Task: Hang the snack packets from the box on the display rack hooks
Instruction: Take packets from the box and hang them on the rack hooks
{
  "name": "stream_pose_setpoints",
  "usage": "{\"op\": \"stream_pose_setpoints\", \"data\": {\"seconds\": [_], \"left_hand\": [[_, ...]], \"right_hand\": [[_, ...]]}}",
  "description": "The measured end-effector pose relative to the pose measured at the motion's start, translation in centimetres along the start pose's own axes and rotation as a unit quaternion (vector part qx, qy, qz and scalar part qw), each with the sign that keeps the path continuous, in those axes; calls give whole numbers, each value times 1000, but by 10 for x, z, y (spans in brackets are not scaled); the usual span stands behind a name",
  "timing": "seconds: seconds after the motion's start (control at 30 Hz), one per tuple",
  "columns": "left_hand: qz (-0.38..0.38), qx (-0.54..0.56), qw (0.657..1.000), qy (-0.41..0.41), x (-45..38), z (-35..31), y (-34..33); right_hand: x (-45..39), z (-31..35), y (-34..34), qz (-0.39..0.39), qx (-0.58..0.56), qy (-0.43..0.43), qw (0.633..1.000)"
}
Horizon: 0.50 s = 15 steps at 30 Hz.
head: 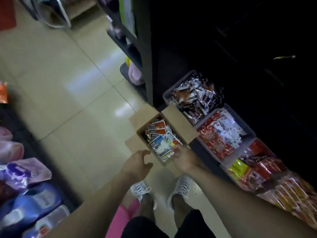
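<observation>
In the head view, an open cardboard box (pixel 164 134) stands on the tiled floor (pixel 68 100), against the near edge of a row of grey bins (pixel 223 107) heaped with wrapped snacks at the foot of a dark display rack (pixel 223 40). Inside the box lie the snack packets (pixel 161 140): flat, glossy pouches with pale printed fronts, blue and orange panels and clear windows, stacked loosely and overlapping.

The right hand (pixel 181 157) reaches into the near corner of the box, its fingers curled at the edge of the topmost packet; whether they already pinch it cannot be told through the blur. The left hand (pixel 137 162) hovers just beside the box's near flap, fingers loosely spread and holding nothing.

The packets look light, thin and slick, likely to slide against one another, so a pinch at the top edge, where a hang hole would sit, seems the safest hold. No hooks show in the dark rack.
</observation>
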<state>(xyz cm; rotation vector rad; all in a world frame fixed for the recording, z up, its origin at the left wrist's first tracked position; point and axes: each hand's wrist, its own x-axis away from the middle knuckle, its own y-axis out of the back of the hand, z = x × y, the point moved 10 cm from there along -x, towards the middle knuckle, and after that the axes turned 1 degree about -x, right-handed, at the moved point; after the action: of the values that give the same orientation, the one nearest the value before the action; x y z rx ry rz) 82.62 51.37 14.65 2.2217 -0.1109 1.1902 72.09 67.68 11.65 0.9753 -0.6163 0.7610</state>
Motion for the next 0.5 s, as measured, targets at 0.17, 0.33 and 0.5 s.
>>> {"op": "stream_pose_setpoints", "data": {"seconds": [0.17, 0.33, 0.5], "left_hand": [[-17, -55, 997, -59, -86, 31, -69], [-70, -150, 983, -78, -164, 52, -97], [-79, -206, 971, -90, -192, 63, -110]], "right_hand": [[-107, -38, -55, 17, 86, -11, 996], [-204, -65, -90, -29, 128, -35, 991], [-252, -77, -108, -61, 139, -68, 986]]}}
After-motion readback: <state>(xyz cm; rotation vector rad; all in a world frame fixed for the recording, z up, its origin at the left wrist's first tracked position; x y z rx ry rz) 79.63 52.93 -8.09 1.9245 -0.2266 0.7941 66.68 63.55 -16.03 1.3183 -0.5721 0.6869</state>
